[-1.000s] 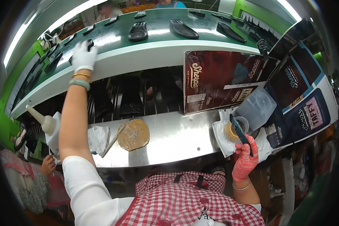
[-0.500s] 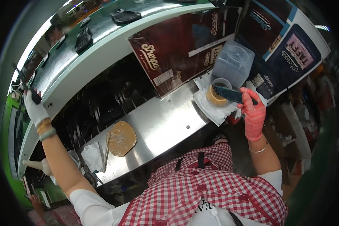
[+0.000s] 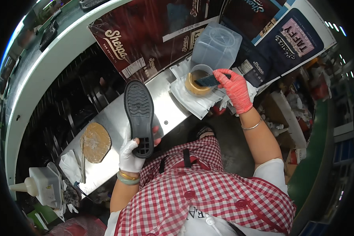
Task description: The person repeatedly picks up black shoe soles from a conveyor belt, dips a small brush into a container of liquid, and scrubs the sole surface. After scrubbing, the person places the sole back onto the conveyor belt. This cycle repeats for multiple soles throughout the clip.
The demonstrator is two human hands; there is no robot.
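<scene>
My left hand [image 3: 130,155], in a white glove with the fingertips bare, grips a black shoe sole [image 3: 139,106] by its heel end. The sole stands toe-away over the metal bench, its wavy tread and heel grid facing up. My right hand [image 3: 236,93], in a pinkish-red glove, pinches the end of a dark, flat brush [image 3: 208,81]. The brush's far end reaches over the mouth of a clear plastic cup with a tan band [image 3: 200,91]; whether it touches the contents cannot be made out. White sheets [image 3: 200,108] lie beneath the cup.
A translucent plastic jug [image 3: 217,45] stands behind the cup, with printed cardboard [image 3: 157,35] beyond. On the metal bench [image 3: 124,135] lie a round tan disc [image 3: 97,142], a thin stick [image 3: 83,161] and white cloth. A white nozzle bottle [image 3: 43,187] is at left. A green conveyor [image 3: 31,43] carries black soles.
My left hand has come back from the conveyor at far left with a black sole in it. My right hand keeps the brush, now tilted lower at the cup. The view has shifted.
</scene>
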